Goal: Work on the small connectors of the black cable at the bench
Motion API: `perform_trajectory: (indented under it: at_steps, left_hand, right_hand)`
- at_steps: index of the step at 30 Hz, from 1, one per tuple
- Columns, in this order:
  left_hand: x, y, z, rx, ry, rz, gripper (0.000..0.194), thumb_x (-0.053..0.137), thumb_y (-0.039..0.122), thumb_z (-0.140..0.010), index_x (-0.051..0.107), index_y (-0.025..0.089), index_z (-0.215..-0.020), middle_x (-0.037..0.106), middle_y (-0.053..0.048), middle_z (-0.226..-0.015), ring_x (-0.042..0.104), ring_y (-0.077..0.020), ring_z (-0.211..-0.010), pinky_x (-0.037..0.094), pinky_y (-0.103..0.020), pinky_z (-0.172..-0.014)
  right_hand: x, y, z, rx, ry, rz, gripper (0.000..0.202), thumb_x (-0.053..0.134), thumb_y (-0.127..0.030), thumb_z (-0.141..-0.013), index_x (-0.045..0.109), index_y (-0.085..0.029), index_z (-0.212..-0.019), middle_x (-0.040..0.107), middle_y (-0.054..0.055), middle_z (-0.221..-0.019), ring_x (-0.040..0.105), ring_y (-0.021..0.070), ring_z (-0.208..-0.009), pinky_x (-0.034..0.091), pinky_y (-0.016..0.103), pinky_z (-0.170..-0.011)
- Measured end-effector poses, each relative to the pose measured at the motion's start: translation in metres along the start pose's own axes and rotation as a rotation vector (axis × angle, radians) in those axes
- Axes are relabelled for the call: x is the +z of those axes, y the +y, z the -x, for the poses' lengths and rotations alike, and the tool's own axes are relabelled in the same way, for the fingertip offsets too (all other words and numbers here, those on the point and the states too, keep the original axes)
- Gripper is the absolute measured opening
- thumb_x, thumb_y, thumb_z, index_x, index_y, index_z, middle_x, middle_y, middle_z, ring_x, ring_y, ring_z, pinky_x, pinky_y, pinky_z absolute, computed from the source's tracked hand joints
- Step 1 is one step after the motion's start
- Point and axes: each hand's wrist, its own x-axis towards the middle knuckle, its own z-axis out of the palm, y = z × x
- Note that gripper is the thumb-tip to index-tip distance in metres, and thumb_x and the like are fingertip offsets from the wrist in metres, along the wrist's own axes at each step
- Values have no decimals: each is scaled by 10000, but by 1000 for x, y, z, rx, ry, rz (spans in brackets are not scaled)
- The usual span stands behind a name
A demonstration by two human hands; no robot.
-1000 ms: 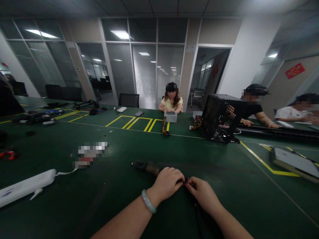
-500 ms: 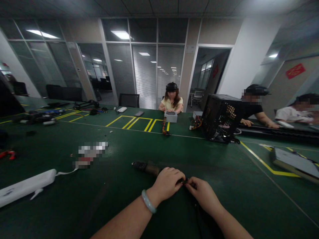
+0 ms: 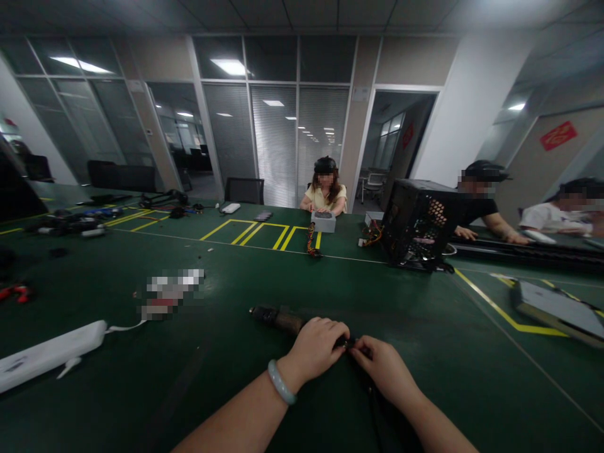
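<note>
In front of me on the green table lies an electric screwdriver (image 3: 285, 322), dark and cylindrical, its tip pointing left. My left hand (image 3: 317, 343), with a pale bangle on the wrist, is closed around its rear end. Close against those fingers, my right hand (image 3: 383, 365) pinches a small dark cable plug (image 3: 350, 343) at the tool's tail. A black cable (image 3: 371, 402) hangs down under the right hand towards me. Fingers partly hide the joint, so whether the plug is seated cannot be seen.
A white power strip (image 3: 51, 355) lies at the left. Further back stand a black computer case (image 3: 415, 226) and a grey power supply (image 3: 323, 221), handled by a seated person. A flat metal box (image 3: 557, 308) lies at the right. Cables (image 3: 66, 220) are heaped at the far left.
Both hands stay at the screwdriver's rear end, with only a very slight shift of the fingers. The tool and the other things have not moved.
</note>
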Motion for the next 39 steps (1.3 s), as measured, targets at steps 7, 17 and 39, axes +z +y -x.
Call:
perform_trajectory:
  at_steps: [7, 17, 39]
  left_hand:
    - [-1, -1, -1, 56, -8, 4, 89, 604, 228, -894, 616, 254, -978, 648, 14, -1010, 571, -192, -964, 379, -322, -852]
    - [1, 0, 0, 30, -1, -9, 96, 628, 265, -884, 607, 239, -973, 643, 15, -989, 572, -187, -959, 382, -315, -859]
    - [1, 0, -1, 30, 27, -1, 162, 645, 219, -859, 585, 239, -1008, 640, 13, -990, 570, -189, -932, 388, -321, -834]
  right_hand:
    - [-1, -3, 1, -2, 7, -12, 162, 558, -322, -874, 663, -233, -789, 687, -17, -742, 616, 154, -681, 355, 232, -588]
    - [1, 1, 1, -19, 12, -8, 162, 560, -312, -868, 664, -222, -782, 685, -13, -733, 616, 158, -679, 357, 241, -597]
    - [1, 1, 1, -13, 5, -48, 150, 559, -309, -880, 662, -234, -800, 688, -28, -751, 621, 146, -680, 355, 222, -581]
